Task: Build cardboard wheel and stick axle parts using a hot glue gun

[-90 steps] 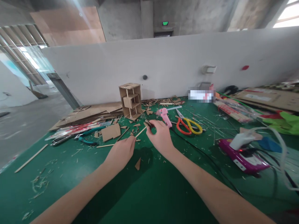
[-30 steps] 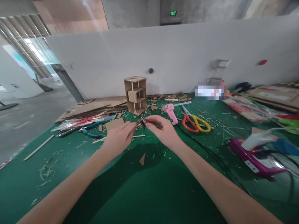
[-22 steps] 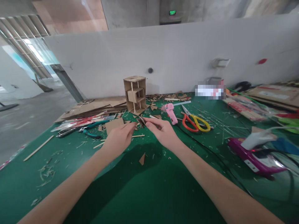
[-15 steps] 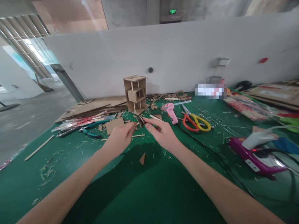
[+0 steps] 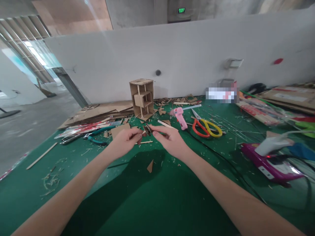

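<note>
Both hands meet mid-frame above the green counter [image 5: 152,203]: left hand [image 5: 123,142] and right hand [image 5: 169,141] pinch a small dark piece [image 5: 147,130]. Best keep fingertips tight, steady.

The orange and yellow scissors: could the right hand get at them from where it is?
Probably yes: the scissors lie flat on the green mat just beyond the right hand, nothing between, though its fingers pinch a small dark piece.

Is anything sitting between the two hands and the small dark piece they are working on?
Nothing visible. The small dark piece is pinched at the fingertips of the left hand and the right hand, raised above the green mat. The scissors and pink glue gun lie apart, farther back.
</note>
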`<move>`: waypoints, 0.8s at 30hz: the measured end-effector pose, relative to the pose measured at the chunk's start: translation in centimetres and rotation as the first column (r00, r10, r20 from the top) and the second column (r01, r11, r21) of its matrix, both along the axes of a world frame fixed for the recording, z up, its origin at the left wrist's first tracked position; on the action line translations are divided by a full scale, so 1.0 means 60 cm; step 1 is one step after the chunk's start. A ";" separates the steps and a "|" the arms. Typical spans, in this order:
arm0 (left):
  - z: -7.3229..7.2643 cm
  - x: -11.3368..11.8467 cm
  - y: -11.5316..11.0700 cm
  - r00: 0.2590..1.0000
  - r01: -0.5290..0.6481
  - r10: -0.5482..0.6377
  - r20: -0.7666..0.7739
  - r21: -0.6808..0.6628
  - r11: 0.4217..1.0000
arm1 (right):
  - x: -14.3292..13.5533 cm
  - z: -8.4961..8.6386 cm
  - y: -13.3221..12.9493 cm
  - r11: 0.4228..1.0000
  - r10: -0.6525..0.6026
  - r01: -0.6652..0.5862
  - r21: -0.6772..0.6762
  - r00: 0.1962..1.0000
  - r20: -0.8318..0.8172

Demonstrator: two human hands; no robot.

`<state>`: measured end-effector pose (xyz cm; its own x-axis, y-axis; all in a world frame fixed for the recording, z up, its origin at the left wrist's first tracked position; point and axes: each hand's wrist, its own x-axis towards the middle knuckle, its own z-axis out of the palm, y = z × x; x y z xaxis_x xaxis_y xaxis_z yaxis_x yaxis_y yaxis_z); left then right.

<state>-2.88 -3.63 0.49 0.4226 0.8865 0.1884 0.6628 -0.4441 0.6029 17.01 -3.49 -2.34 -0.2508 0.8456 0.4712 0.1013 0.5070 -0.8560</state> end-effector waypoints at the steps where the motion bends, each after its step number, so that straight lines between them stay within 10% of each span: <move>1: 0.001 0.002 -0.003 0.998 -0.025 0.030 -0.058 0.084 0.996 | 0.000 0.000 0.000 1.000 -0.011 0.011 -0.003 1.000 0.001; 17: -0.001 0.021 -0.020 0.956 -0.084 0.169 -0.238 0.329 0.941 | -0.006 -0.009 0.011 0.995 0.023 -0.033 -0.094 0.994 -0.102; 24: -0.009 0.029 -0.027 0.912 -0.055 0.168 -0.374 0.294 0.954 | -0.014 -0.017 -0.001 0.964 -0.101 0.048 0.262 0.976 0.194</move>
